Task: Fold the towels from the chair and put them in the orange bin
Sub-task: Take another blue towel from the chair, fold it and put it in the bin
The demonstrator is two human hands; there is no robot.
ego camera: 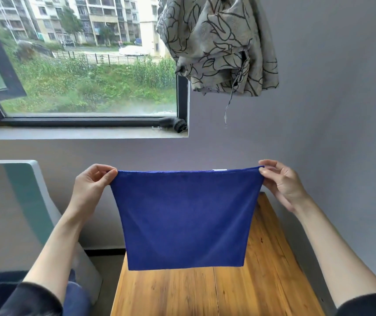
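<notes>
A grey wall [330, 110] fills the back, with a window [86, 65] at left showing apartment blocks and greenery, and a leaf-patterned curtain [219, 44] bunched beside it. Below stands the wooden surface [269, 281], a grey chair [29, 201] to its left. The blue towel [185, 220] hangs flat above the surface, stretched between both hands at its top corners; a small white label [220, 170] at its top edge is too small to read. The left hand [92, 185] has its grip pinching the left corner, the right hand [280, 181] the right corner, both forearms raised and spread
</notes>
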